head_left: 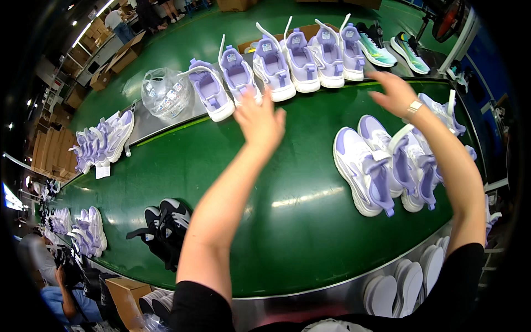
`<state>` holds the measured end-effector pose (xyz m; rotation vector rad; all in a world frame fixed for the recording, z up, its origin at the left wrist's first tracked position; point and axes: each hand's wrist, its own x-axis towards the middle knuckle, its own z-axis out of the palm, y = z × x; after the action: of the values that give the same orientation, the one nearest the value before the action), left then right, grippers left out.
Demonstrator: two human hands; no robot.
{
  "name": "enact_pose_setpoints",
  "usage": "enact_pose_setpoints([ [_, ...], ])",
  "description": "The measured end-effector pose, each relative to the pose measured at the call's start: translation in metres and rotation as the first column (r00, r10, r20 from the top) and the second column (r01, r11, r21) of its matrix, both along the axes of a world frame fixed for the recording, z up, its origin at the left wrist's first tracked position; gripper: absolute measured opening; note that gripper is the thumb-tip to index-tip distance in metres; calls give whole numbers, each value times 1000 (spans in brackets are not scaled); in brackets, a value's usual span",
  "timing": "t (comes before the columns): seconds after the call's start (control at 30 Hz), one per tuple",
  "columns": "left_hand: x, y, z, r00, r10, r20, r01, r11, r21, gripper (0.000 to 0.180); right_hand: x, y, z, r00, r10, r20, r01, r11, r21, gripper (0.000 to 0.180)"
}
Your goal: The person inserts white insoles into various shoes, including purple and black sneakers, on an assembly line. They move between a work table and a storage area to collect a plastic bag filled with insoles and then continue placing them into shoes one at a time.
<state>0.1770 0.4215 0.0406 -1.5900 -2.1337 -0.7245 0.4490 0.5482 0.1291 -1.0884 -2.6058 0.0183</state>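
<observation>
A row of white and lavender sneakers (300,61) stands along the far metal ledge, heels toward me and tongues pulled up. My left hand (260,123) reaches over the far belt edge, fingers spread, at the heel of the second sneaker (237,74) from the left. Whether its fingertips touch that shoe, I cannot tell. My right hand (396,95) hovers with fingers apart, just right of the row's last lavender sneaker (352,52), holding nothing. Below my right forearm, several more lavender sneakers (359,171) stand close together on the green belt.
A green conveyor belt (298,243) runs across in front of me. Black sneakers (168,227) lie left of my left forearm. A clear plastic bag (166,94) of small labelled items and teal running shoes (409,52) sit on the ledge. Pale insoles (406,285) line the near shelf.
</observation>
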Motion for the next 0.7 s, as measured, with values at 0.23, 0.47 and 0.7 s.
enact_pose_setpoints([
  [0.23,-134,43,26,998,7,-57,-45,714,-699,83,-217,34,-62,968,-160,196,152,987,51,59],
  [0.47,-122,8,-29,975,-15,223,137,827,-545,46,-224,49,-81,938,-51,342,63,998,-25,60],
  [0.7,-33,-210,9,858,-120,500,465,596,-655,35,-182,-39,-60,973,126,193,-106,988,-111,47],
])
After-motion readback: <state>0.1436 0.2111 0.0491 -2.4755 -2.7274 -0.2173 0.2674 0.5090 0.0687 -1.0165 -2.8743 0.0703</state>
